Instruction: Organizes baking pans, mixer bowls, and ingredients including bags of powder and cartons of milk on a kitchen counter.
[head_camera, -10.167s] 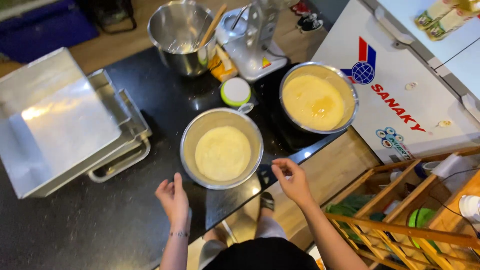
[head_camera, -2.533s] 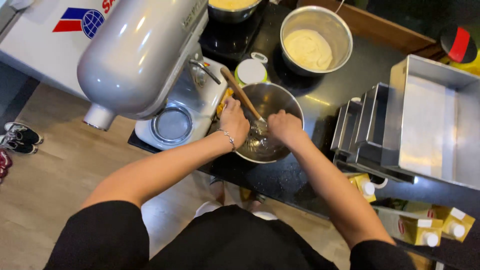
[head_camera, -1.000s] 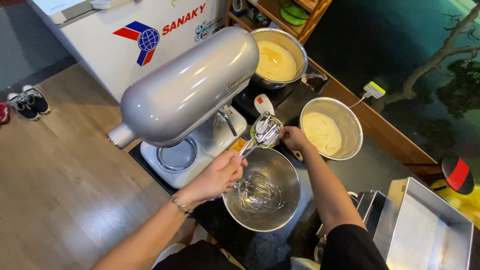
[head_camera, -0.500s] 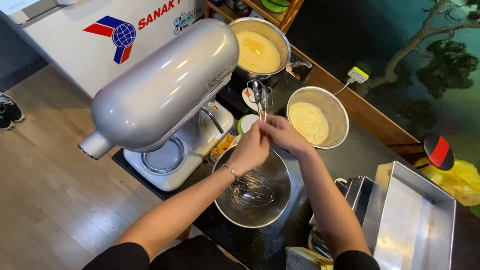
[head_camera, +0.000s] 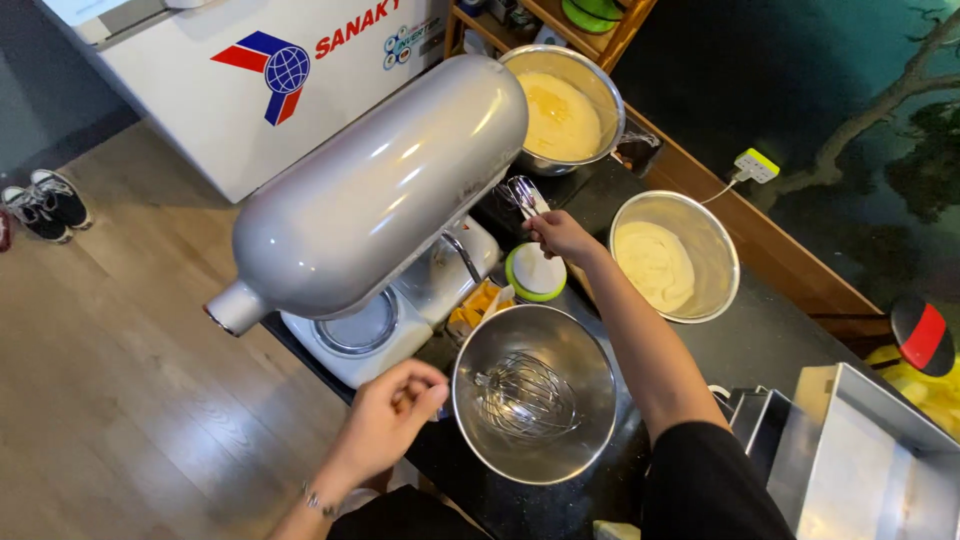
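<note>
Right hand (head_camera: 562, 236) is raised over the black countertop (head_camera: 770, 340), its fingers curled tight around the handle of a small wire whisk beater (head_camera: 522, 195), whose metal loops point up toward the tilted head of the big silver stand mixer (head_camera: 375, 200). Just below that fist sits a small round tub with a white lid and green rim (head_camera: 535, 272), close against the mixer's white base (head_camera: 370, 330). Left hand (head_camera: 393, 412) hangs lower, near the counter's front edge, fingers loosely bunched with the thumb meeting the fingertips right at the rim of the empty steel mixing bowl (head_camera: 533, 393); whether it actually pinches the rim I cannot tell. Inside that bowl lies a large balloon whisk attachment (head_camera: 525, 396), resting on its side on the bottom. Beyond the right arm stands a second steel bowl holding pale cream batter (head_camera: 674, 256), and farther back a third steel bowl of yellow batter (head_camera: 562, 110). Shiny rectangular metal baking pans (head_camera: 865, 460) sit at the counter's right end. A white chest freezer (head_camera: 270, 70) stands behind the mixer, and a pair of sneakers (head_camera: 45, 203) rests on the wooden floor.
</note>
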